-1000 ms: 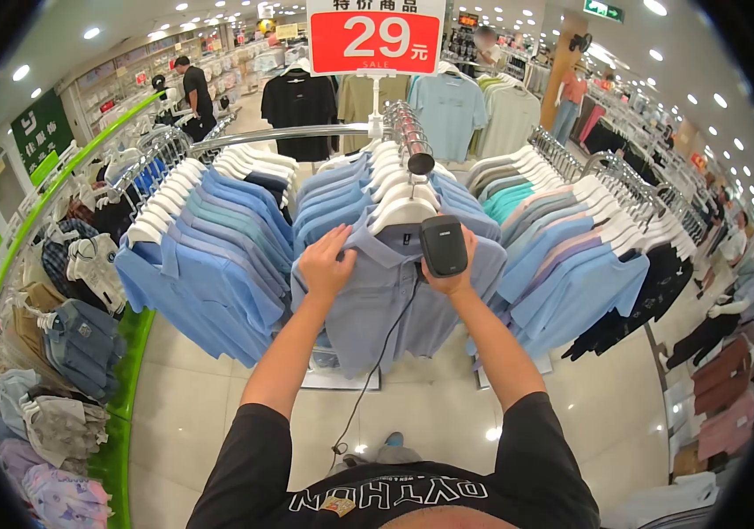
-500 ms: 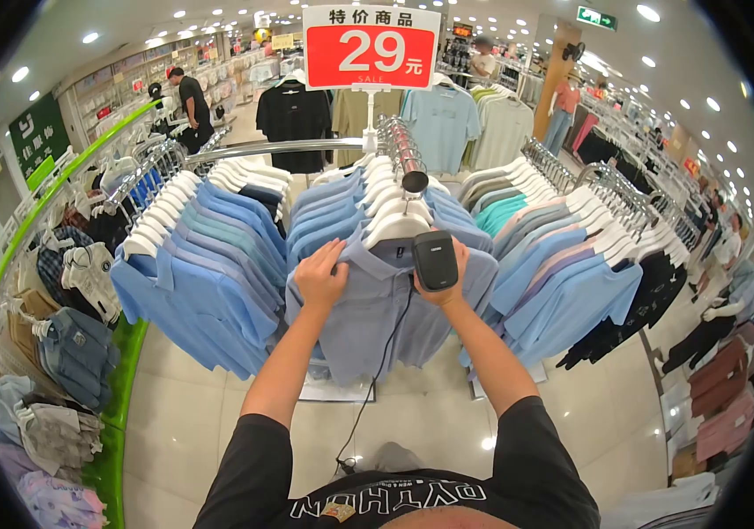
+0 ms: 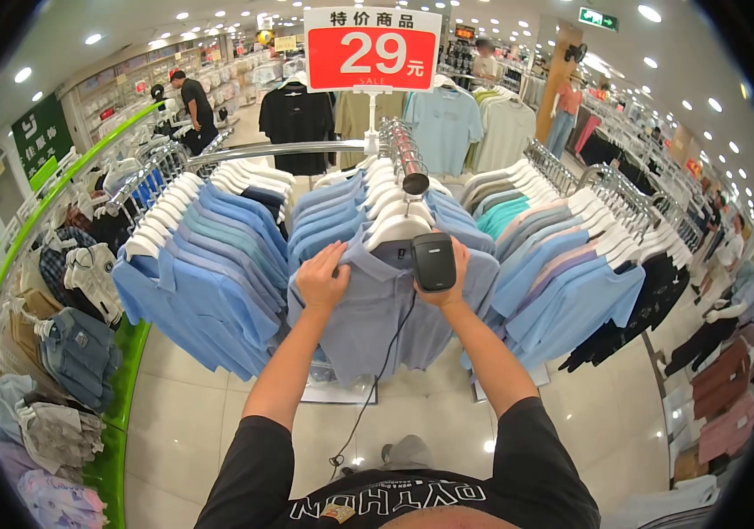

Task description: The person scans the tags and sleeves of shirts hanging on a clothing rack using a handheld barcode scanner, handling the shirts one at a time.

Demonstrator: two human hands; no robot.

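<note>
A greyish-blue polo shirt (image 3: 364,304) hangs facing me on a white hanger (image 3: 392,231) at the front of the middle rail. My left hand (image 3: 324,276) lies on its shoulder beside the collar, fingers stretched out over the cloth. On the other side of the collar, my right hand (image 3: 454,280) is wrapped round a black handheld garment steamer (image 3: 434,262), whose rounded face points up toward me. Its thin black cord (image 3: 381,375) runs down the shirt front toward my body. The steamer hides part of the shirt's right shoulder and most of my right fingers.
Blue shirts (image 3: 196,300) hang on the left rail, and blue and pastel shirts (image 3: 562,291) on the right one. A red-and-white price sign (image 3: 372,51) stands above the metal rail (image 3: 415,181). Far left, a person in black (image 3: 193,101) stands near shelves. Tiled floor (image 3: 187,414) lies below.
The view has shifted very slightly. Both hands stay at the shirt's shoulders, and the steamer is still in my right hand.
</note>
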